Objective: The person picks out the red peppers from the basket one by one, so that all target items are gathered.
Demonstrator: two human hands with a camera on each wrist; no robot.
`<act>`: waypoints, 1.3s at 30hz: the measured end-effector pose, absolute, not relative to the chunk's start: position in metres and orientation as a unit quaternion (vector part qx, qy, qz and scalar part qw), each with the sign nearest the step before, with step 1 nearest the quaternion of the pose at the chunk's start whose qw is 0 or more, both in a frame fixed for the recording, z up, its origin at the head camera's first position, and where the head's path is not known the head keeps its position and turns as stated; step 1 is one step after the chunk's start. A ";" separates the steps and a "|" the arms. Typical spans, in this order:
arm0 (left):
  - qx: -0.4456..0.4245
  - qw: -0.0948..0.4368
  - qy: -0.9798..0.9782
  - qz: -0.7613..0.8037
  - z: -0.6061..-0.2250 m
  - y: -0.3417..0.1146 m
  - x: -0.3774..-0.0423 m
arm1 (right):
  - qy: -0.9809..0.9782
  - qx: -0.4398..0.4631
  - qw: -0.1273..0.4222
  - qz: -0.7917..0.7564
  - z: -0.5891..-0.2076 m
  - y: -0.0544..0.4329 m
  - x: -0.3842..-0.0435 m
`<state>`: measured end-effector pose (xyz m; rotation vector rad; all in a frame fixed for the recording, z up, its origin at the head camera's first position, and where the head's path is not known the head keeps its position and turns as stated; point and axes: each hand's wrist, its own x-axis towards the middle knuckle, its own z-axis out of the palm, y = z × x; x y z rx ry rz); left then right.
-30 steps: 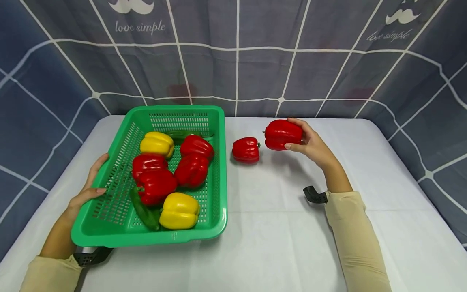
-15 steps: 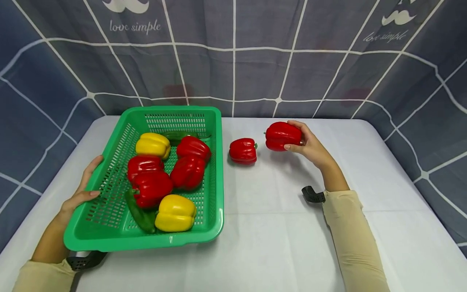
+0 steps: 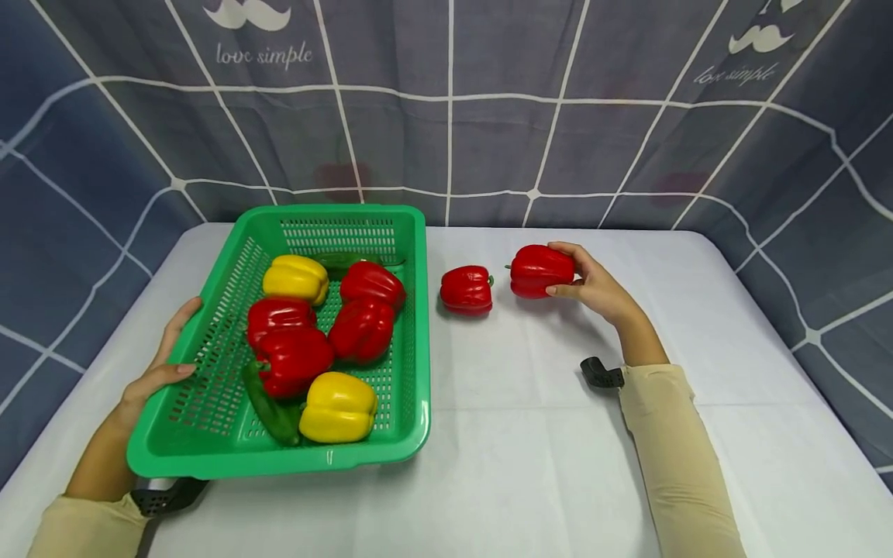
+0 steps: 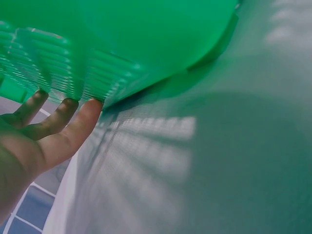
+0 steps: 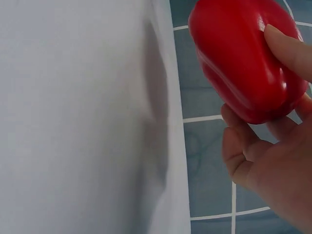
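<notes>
My right hand [image 3: 600, 285] holds a red bell pepper [image 3: 540, 271] between thumb and fingers, its stem pointing left. A shadow on the cloth lies just below it. In the right wrist view the same pepper [image 5: 243, 58] shows with thumb and fingers round its end. Another red bell pepper [image 3: 466, 291] lies to its left. At the left, my left hand [image 3: 149, 380] grips the side of a green basket [image 3: 279, 465], thumb over the rim. In the left wrist view its fingers [image 4: 73, 129] press the slotted wall from below; the basket tilts toward me.
Inside the basket are several red bell peppers [image 3: 296, 360], yellow bell peppers [image 3: 339, 408] and long green vegetables [image 3: 268, 407]. A white cloth [image 3: 516, 465] covers the table. Grey checked curtains [image 3: 502, 147] stand behind and at both sides.
My right hand has lowered slightly with the red bell pepper, bringing it nearer the cloth. The left hand stays on the basket, which has shifted only a little in view.
</notes>
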<state>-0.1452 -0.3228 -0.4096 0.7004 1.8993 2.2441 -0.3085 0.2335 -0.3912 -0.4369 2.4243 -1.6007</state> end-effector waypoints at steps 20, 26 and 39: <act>0.230 0.046 0.640 0.732 -0.409 -0.322 -0.145 | 0.833 -0.162 0.130 -0.512 -0.401 0.237 -0.313; 0.229 0.042 0.633 0.738 -0.409 -0.321 -0.145 | 0.831 -0.161 0.136 -0.514 -0.403 0.237 -0.313; 0.219 0.037 0.642 0.734 -0.406 -0.319 -0.144 | 0.832 -0.156 0.165 -0.506 -0.402 0.240 -0.310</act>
